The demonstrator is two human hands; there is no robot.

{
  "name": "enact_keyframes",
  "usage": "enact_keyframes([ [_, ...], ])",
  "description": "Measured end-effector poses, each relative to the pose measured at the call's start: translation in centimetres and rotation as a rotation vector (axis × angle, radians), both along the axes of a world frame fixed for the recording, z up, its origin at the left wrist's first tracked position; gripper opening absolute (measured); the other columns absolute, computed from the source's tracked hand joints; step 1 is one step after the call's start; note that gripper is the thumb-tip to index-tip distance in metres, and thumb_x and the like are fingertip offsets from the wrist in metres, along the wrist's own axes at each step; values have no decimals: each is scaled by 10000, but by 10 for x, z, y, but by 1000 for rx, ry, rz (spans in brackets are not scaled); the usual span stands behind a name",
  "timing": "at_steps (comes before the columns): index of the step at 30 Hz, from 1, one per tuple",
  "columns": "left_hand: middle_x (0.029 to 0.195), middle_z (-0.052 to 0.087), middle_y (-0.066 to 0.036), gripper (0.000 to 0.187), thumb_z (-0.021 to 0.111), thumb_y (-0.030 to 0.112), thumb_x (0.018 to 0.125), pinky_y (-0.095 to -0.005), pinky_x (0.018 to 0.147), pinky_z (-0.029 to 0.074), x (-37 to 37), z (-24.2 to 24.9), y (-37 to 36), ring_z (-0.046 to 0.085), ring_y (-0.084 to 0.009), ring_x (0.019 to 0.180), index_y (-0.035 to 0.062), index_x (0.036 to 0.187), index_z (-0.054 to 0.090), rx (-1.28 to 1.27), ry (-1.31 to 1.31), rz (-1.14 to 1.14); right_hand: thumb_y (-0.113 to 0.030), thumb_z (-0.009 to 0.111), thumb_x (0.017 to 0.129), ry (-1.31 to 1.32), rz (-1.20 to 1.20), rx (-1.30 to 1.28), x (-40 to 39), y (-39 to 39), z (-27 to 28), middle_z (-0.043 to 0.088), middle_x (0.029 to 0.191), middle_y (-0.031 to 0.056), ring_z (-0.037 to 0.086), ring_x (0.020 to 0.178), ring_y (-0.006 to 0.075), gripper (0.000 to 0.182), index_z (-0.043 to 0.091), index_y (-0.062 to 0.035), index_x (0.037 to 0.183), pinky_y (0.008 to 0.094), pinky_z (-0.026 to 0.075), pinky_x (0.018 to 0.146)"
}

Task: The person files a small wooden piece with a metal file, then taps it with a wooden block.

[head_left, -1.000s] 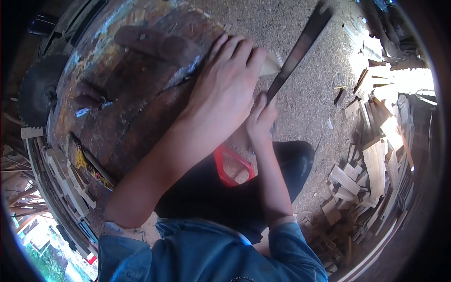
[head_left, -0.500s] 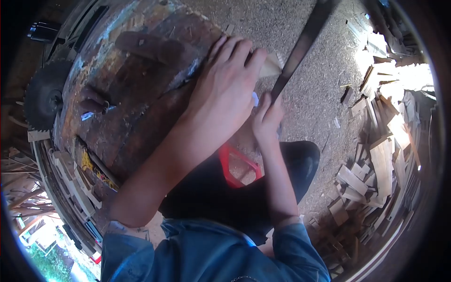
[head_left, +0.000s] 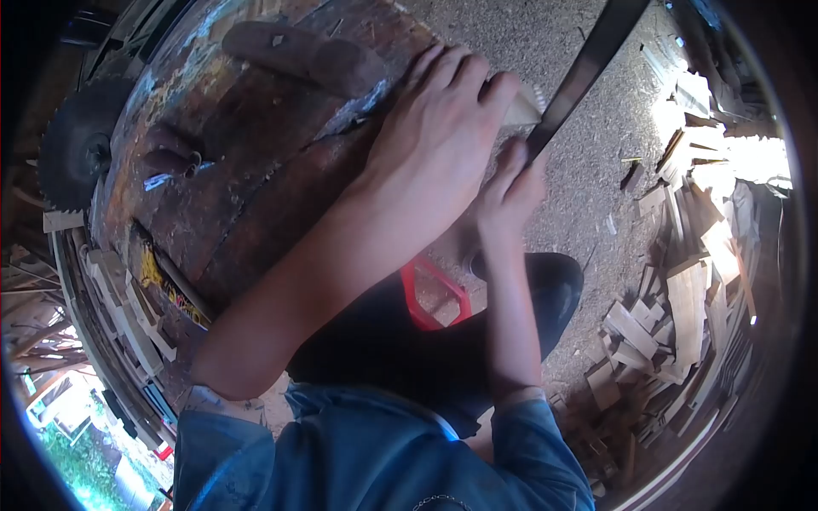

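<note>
My left hand (head_left: 443,119) lies across the front edge of the worn workbench (head_left: 256,162), its fingers bent over a pale piece of wood (head_left: 525,106) that sticks out past the thumb side. My right hand (head_left: 511,192) is closed around the near end of a long, flat, dark metal blade (head_left: 588,72). From that fist the blade slants up and to the right, passing close beside the wood's end. The grip inside my right fist is hidden, and no teeth show on the blade.
A brown oblong wooden block (head_left: 302,55) and a small brown tool (head_left: 170,157) rest on the bench. At its left is a toothed circular saw blade (head_left: 81,145). Wood offcuts (head_left: 682,315) heap up at the right. A red frame (head_left: 439,294) shows by my legs.
Both hands, the wood and the blade appear shifted slightly right and up in view. The bench has shifted too, so the head has moved a little. Both grips stay the same.
</note>
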State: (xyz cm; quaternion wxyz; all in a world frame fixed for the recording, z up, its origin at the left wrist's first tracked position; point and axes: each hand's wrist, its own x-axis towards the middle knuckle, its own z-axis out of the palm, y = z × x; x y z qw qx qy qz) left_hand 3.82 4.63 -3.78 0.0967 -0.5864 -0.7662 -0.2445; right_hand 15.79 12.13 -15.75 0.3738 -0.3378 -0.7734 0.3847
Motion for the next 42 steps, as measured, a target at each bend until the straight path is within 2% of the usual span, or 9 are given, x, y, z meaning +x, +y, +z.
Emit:
enact_keyframes([
  [2, 1150, 597, -200, 396, 671, 112, 822, -468, 1175, 340, -1, 3, 2, 537, -350, 1237, 3, 1190, 573, 9, 3, -11, -87, 479, 1058, 8, -18, 58, 12, 1, -59, 643, 784, 211, 680, 704, 357, 176, 602, 23, 1120, 416, 510, 630],
  [6, 1163, 605, -205, 386, 661, 113, 833, -471, 1176, 338, 0, 0, 1, 536, -349, 1248, 2, 1194, 578, -17, 9, 11, -69, 467, 1056, -48, -19, -94, -2, 3, 25, 681, 887, 224, 705, 780, 354, 194, 606, 32, 1146, 391, 546, 716],
  [17, 1145, 614, -188, 387, 675, 119, 817, -461, 1163, 353, 2, -4, 2, 546, -340, 1228, 7, 1180, 598, 0, 11, 7, -61, 461, 1055, -28, 4, -26, -1, 2, 23, 708, 954, 244, 739, 854, 332, 244, 629, 29, 1210, 423, 549, 724],
  [25, 1148, 609, -188, 432, 711, 125, 801, -450, 1167, 349, 2, -7, -2, 541, -341, 1237, 21, 1204, 594, -21, 13, 17, -69, 440, 1072, 30, -47, -8, -8, -1, 34, 662, 808, 187, 653, 658, 301, 230, 637, 21, 1151, 386, 507, 631],
  [29, 1136, 612, -187, 423, 707, 142, 814, -454, 1159, 359, -1, -4, 2, 545, -335, 1233, 30, 1208, 598, -2, 27, 13, -86, 458, 1075, -27, 33, -6, 19, 0, -39, 594, 726, 169, 595, 589, 266, 199, 631, -6, 1133, 382, 462, 578],
  [33, 1160, 601, -200, 435, 716, 106, 797, -470, 1185, 342, 3, -3, 2, 540, -348, 1244, 24, 1207, 600, -29, -4, 33, -92, 459, 1069, 23, -38, 3, -9, 3, 41, 628, 765, 190, 623, 609, 258, 204, 620, 13, 1140, 376, 485, 597],
  [34, 1223, 545, -229, 653, 772, -51, 656, -472, 1126, 406, 4, -1, 0, 502, -408, 1263, -11, 1264, 537, -46, -68, 13, -88, 455, 1067, 54, -32, 62, -8, 0, 37, 642, 775, 192, 644, 630, 265, 211, 613, 28, 1145, 386, 496, 610],
  [37, 1224, 548, -221, 651, 775, -47, 656, -473, 1104, 420, 2, -3, 2, 506, -406, 1255, -1, 1263, 542, 2, -30, 16, -94, 450, 1073, -18, -8, 103, 19, -3, -50, 602, 705, 136, 619, 607, 211, 217, 614, 26, 1147, 348, 472, 581],
  [42, 1235, 556, -223, 643, 780, -40, 664, -467, 1141, 402, 5, 0, 0, 507, -397, 1262, 10, 1269, 566, -48, -101, 29, -109, 419, 1079, 25, -67, 88, -7, 2, 26, 568, 688, 119, 597, 600, 201, 242, 627, -3, 1147, 353, 470, 586],
])
